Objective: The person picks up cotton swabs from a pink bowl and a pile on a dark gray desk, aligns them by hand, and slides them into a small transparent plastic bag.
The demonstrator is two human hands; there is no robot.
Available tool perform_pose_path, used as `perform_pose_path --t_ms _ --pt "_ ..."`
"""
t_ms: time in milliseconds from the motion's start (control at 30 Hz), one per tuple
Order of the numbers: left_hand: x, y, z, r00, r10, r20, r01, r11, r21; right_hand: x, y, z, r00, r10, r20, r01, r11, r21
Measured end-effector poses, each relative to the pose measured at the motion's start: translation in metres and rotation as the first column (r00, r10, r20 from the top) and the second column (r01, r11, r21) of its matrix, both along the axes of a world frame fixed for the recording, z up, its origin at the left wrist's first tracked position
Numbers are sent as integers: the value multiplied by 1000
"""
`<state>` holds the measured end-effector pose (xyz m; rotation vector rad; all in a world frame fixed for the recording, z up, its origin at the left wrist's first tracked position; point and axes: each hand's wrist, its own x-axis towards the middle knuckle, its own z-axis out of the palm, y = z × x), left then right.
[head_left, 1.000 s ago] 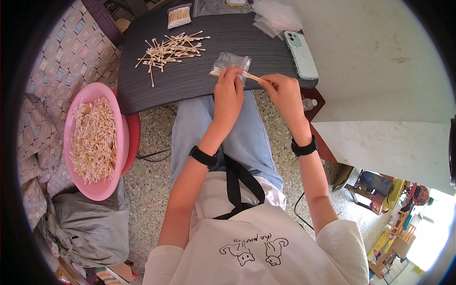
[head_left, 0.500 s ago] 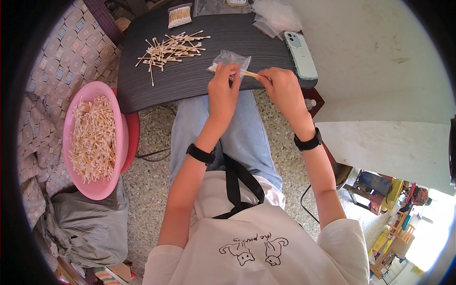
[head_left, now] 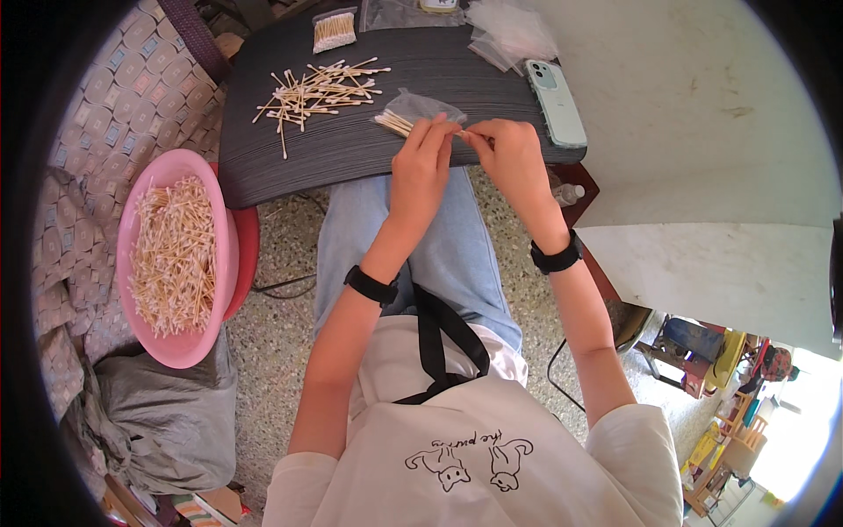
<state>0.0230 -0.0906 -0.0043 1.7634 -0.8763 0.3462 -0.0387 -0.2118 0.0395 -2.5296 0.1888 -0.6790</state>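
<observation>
Over the table, the left hand curls tight on a bag; the right hand's fingertips meet at its right end — hold unclear. Swabs lie inside: bagging, seemingly — calling next for gentle seating.

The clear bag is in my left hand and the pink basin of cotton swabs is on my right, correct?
No: the head view shows the pink basin of cotton swabs on your left. The clear bag is in your left hand.
</observation>
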Motion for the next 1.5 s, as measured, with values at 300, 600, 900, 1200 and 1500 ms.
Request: perform_pose_path --t_ms 300,600,900,1200,1500 --pt "0 0 -5 997 -54 58 55 998 -9 9 2 -20 996 -86 -19 88 957 276" --pt "39 27 -19 982 -39 187 -12 965 263 9 2 -31 993 -104 -60 120 908 401" --pt "40 29 -23 984 -91 155 33 938 345 23 5 -39 998 -67 -18 69 903 424" --pt "39 32 -23 986 -119 115 65 917 393 31 13 -49 987 11 160 -96 839 536" --pt "37 30 -23 984 -135 120 77 915 395 39 24 -46 988 -144 62 63 726 685"
